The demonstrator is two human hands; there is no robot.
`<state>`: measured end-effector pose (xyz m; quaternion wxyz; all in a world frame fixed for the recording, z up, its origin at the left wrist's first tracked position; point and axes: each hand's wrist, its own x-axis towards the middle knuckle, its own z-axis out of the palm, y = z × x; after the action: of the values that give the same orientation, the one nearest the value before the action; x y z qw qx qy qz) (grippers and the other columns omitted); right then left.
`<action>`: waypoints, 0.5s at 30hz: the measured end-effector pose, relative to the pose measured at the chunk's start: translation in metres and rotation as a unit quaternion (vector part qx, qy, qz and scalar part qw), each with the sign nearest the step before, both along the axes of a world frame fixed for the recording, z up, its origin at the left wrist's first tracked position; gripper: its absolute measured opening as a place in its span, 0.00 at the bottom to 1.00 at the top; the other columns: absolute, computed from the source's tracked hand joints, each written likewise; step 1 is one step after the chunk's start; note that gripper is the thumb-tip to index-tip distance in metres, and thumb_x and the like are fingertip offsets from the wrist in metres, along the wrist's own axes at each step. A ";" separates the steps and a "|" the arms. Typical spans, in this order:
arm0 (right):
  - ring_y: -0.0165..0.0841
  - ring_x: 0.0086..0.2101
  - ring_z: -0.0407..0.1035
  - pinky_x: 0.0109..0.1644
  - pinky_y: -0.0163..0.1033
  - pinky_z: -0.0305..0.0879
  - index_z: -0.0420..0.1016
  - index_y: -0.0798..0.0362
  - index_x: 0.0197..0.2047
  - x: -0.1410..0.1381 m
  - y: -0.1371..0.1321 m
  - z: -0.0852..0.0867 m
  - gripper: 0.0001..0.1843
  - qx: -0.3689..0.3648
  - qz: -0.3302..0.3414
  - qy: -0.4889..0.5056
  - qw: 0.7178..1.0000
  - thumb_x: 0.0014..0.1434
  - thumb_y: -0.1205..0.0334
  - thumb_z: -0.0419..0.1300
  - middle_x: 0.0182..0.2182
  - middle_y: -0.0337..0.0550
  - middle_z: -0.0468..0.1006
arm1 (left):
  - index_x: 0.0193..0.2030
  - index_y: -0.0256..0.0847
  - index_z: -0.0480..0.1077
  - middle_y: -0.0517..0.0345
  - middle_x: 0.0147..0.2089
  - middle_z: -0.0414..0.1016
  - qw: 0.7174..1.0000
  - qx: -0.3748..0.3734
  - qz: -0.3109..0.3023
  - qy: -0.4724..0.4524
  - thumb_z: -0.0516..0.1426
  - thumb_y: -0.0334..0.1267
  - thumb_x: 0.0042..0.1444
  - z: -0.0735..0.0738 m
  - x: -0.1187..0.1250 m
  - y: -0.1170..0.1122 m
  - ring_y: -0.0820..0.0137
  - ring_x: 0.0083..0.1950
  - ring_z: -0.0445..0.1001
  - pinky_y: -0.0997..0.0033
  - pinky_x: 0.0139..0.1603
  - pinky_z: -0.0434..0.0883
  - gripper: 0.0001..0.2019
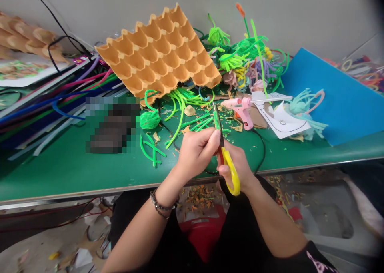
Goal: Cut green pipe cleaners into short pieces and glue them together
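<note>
A: What finishes do we have in our right hand point(238, 163)?
B: Glossy yellow plastic on the scissors point(231, 165), metal on the blades point(218, 121). The green stem point(215, 123) at our left hand point(198, 145) looks fuzzy.
A: And beyond our hands?
B: We see rough, matt pulp on the egg tray point(162, 59) and smooth pink plastic on the glue gun point(246, 115).
A: Off to our right?
B: White paper point(295, 125) and a smooth blue board point(318, 93).
</note>
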<state>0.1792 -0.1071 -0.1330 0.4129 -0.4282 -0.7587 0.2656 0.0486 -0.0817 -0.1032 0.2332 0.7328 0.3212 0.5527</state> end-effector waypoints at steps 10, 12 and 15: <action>0.26 0.17 0.51 0.20 0.34 0.47 0.58 0.51 0.25 0.000 -0.003 0.004 0.32 -0.059 -0.012 0.034 0.998 0.47 0.26 0.45 0.14 0.32 0.57 | 0.15 0.38 0.53 0.69 0.10 0.53 1.000 -0.025 -0.003 -0.002 0.46 0.34 0.60 0.001 -0.005 0.001 0.83 0.13 0.54 0.81 0.17 0.55 0.20; 0.26 0.17 0.51 0.20 0.34 0.47 0.58 0.51 0.25 -0.001 -0.004 0.005 0.32 -0.065 -0.014 0.042 0.997 0.47 0.27 0.46 0.14 0.32 0.57 | 0.15 0.38 0.52 0.68 0.10 0.52 1.000 -0.028 0.009 0.000 0.47 0.35 0.60 0.001 -0.006 0.002 0.83 0.13 0.52 0.80 0.17 0.53 0.21; 0.26 0.17 0.52 0.20 0.34 0.48 0.59 0.51 0.25 -0.002 -0.005 0.004 0.31 -0.068 -0.016 0.052 0.996 0.48 0.28 0.47 0.14 0.32 0.57 | 0.15 0.38 0.52 0.68 0.10 0.52 1.000 -0.026 0.014 -0.003 0.47 0.35 0.60 0.001 -0.006 0.002 0.83 0.14 0.52 0.79 0.17 0.53 0.21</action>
<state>0.1771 -0.1120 -0.1292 0.4259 -0.4526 -0.7096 0.3320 0.0429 -0.0796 -0.1026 0.2453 0.7204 0.3444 0.5498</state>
